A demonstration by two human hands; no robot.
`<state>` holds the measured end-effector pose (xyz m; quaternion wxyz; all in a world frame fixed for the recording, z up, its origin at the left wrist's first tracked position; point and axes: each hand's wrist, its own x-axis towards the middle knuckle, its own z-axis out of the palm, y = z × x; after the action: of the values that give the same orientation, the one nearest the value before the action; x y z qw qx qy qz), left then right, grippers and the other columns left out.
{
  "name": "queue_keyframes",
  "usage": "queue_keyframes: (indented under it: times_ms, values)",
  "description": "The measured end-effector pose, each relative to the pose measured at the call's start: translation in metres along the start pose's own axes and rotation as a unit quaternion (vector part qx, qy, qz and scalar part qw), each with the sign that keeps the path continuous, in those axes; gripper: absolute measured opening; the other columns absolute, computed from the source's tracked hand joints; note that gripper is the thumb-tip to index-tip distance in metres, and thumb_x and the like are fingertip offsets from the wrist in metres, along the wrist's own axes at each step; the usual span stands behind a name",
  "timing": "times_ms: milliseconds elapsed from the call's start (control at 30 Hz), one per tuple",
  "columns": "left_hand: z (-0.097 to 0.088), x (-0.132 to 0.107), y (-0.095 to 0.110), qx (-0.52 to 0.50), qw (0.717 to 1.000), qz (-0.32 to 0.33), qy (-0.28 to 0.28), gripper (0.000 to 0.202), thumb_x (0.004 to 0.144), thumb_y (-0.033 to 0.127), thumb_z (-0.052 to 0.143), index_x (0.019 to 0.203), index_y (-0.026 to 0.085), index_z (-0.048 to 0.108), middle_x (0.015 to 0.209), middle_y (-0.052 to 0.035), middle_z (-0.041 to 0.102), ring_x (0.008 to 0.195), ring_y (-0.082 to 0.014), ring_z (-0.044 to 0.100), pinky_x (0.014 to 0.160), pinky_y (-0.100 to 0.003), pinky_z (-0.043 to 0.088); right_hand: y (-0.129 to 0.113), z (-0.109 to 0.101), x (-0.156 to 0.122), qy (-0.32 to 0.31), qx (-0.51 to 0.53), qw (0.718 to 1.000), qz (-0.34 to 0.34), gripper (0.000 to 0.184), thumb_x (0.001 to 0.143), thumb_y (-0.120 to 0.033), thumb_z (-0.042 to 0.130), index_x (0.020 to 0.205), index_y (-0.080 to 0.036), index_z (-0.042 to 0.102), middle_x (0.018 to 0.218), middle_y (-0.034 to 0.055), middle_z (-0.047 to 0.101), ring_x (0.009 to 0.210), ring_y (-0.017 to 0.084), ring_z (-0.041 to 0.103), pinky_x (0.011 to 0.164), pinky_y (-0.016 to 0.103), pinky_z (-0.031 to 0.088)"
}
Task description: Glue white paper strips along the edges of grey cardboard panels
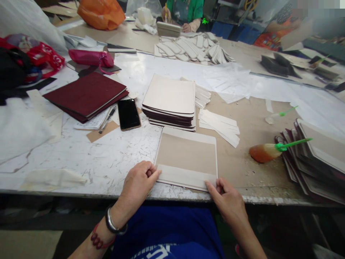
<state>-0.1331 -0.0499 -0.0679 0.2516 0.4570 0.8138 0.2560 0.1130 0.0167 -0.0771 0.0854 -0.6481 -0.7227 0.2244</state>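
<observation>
Beige and flat at the near edge of the table [129,154], a panel [185,151] is gripped at its near corners by a worker's left hand [138,180] and right hand [229,198], pale bands already lying along its near and far sides. It looks close to complete, and the pile [326,144] at right, its top piece similarly banded, appears done. Just beyond, loose strips [218,124] and a pale-topped stack [169,95] seem to be work left, a heap of white pieces [188,48] lying farther off.
</observation>
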Motion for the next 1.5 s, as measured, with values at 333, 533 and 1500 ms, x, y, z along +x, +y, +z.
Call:
queue_keyframes:
  times_ms: [333, 533, 1500]
  values:
    - [-0.002, 0.000, 0.001, 0.003, 1.000, 0.007, 0.001, 0.019, 0.072, 0.029, 0.050, 0.056, 0.020, 0.046, 0.058, 0.0019, 0.048, 0.060, -0.0148, 0.048, 0.056, -0.025, 0.035, 0.000, -0.002, 0.001, 0.002, -0.011, 0.999, -0.030, 0.039, 0.077, -0.055, 0.041, 0.056, -0.022, 0.035, 0.051, -0.0043, 0.040, 0.049, 0.013, 0.042, 0.048, 0.023, 0.030]
    - [-0.002, 0.001, 0.001, -0.006, 1.000, 0.007, 0.002, 0.020, 0.073, 0.028, 0.050, 0.055, 0.020, 0.044, 0.057, 0.0024, 0.047, 0.059, -0.0145, 0.047, 0.056, -0.025, 0.035, 0.001, -0.003, 0.001, -0.013, -0.015, 0.999, -0.033, 0.039, 0.077, -0.056, 0.040, 0.057, -0.022, 0.036, 0.052, -0.0043, 0.039, 0.050, 0.014, 0.043, 0.049, 0.023, 0.030]
    - [0.024, -0.036, -0.034, 0.179, 0.877, 0.434, 0.105, 0.052, 0.082, 0.020, 0.051, 0.131, 0.009, 0.036, 0.129, -0.0143, 0.049, 0.124, -0.0260, 0.039, 0.100, -0.044, 0.039, -0.001, -0.001, 0.001, 0.015, -0.042, 0.997, -0.059, 0.032, 0.080, -0.045, 0.042, 0.059, -0.022, 0.035, 0.056, -0.0027, 0.043, 0.053, 0.013, 0.043, 0.050, 0.024, 0.027]
